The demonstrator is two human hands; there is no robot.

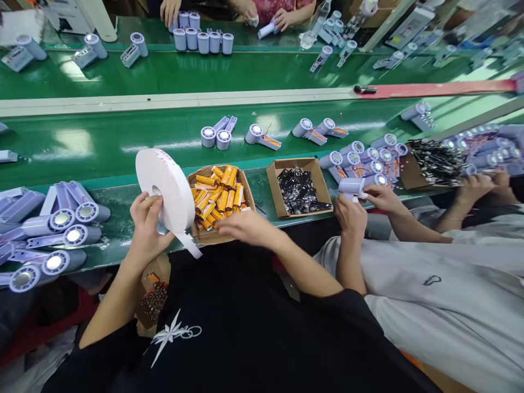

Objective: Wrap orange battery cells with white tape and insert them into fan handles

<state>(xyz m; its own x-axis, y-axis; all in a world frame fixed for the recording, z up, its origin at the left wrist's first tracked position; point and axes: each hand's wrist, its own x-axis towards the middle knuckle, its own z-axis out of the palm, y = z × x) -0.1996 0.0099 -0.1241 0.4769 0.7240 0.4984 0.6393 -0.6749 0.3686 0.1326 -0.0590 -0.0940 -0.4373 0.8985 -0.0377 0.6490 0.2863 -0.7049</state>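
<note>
My left hand (148, 226) grips a large white tape roll (174, 191) upright by its core, at the left edge of a cardboard box (248, 188). A loose strip of tape hangs from the bottom of the roll. Orange cylindrical batteries (223, 194) fill the box. Over the front right of that box, my right hand (248, 228) reaches in with its fingers at the batteries; the fingertips are blurred, and whether they hold one cannot be made out.
Purple fan housings (76, 234) are piled at the left. A box of black parts (326, 188) stands right of the batteries. More housings (368, 158) lie near a co-worker's hands (352, 213). Green conveyor belts (164, 128) run behind, with people across them.
</note>
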